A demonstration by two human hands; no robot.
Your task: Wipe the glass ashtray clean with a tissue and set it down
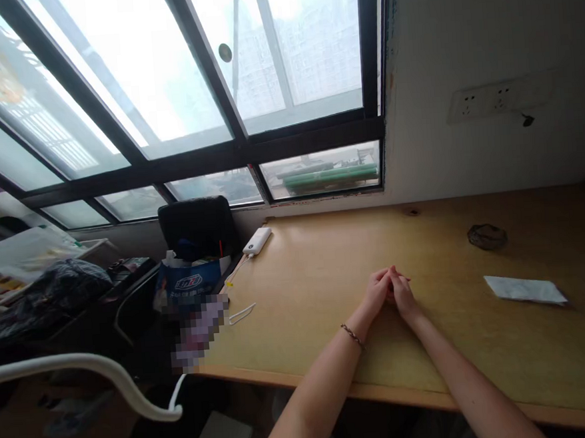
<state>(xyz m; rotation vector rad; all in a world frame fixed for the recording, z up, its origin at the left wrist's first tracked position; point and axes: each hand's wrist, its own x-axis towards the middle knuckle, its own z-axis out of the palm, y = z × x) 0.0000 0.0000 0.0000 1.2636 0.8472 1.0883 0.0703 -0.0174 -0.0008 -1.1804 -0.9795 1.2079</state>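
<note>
Head: hands (379, 289) together on wooden table (320, 264); window (163, 88) beyond, wall (464, 27) sockets (485, 102) right.

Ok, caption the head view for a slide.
Left hand and right hand clasped over a yellowish tabletop near a large window, a flat white item lying to their right.

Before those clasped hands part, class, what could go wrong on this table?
The white power bank sits near the table's left edge with a cable trailing leftward; a snag might drag it down. The white cord nearby could slip off too. If the right hand swept outward, it might knock the flat white item.
</note>
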